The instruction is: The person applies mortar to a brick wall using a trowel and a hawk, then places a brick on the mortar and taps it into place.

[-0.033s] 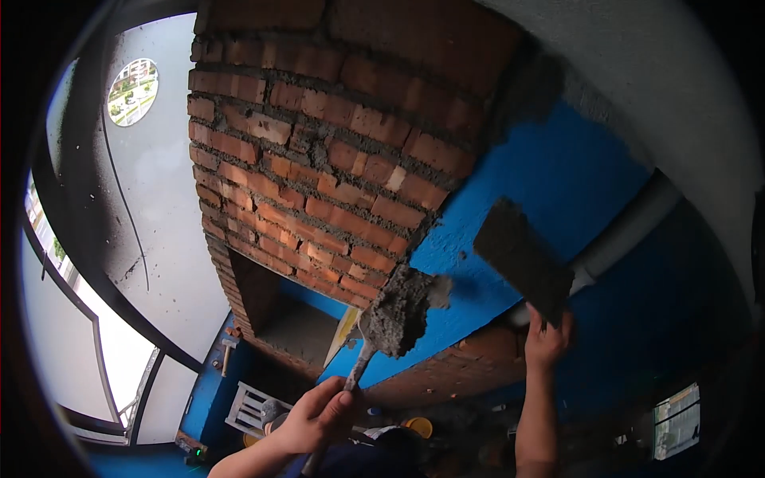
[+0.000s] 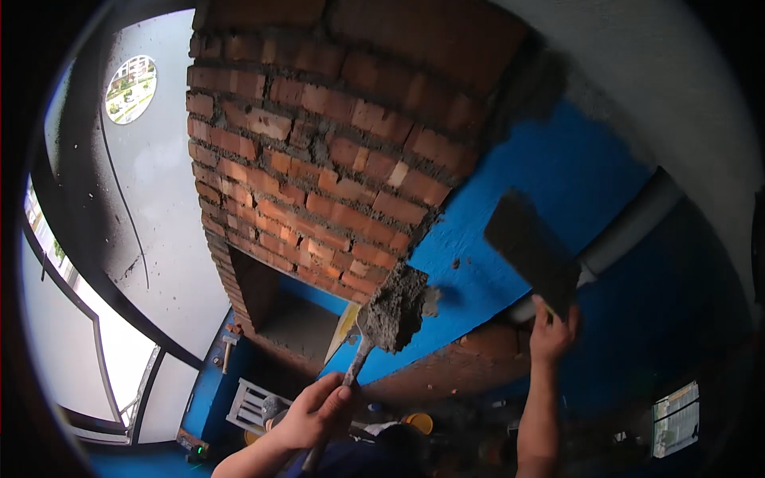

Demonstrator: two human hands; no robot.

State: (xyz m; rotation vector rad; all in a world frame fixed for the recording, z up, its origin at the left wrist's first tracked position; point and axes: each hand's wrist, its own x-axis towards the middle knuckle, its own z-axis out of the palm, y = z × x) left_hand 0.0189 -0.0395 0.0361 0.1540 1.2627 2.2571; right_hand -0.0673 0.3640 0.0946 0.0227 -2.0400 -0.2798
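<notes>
My left hand [image 2: 320,414] is wrapped round the handle of a shovel [image 2: 360,360], whose long grey shaft runs on below the fist. A heap of wet grey mortar [image 2: 396,309] covers the shovel's head, close by the lower right corner of the brick wall [image 2: 319,183]. Off to the right, my right hand [image 2: 555,333] grips a rectangular plastering trowel [image 2: 532,251] smeared dark with mortar. The trowel is tilted in front of a blue wall face [image 2: 590,171]; I cannot tell whether it touches. Its handle is mostly hidden by my fingers.
Below the bricks is a recess with a grey ledge [image 2: 299,331]. A white slatted stool [image 2: 251,405], a yellow bucket [image 2: 418,423] and a hammer [image 2: 229,353] are lower down. A pale pipe [image 2: 629,227] crosses behind the trowel. At left stands a white panel [image 2: 163,175] with a round opening.
The trowel in my right hand has shifted slightly to the right. The shovel's mortar heap sits a little further left, and less mortar shows at its right side.
</notes>
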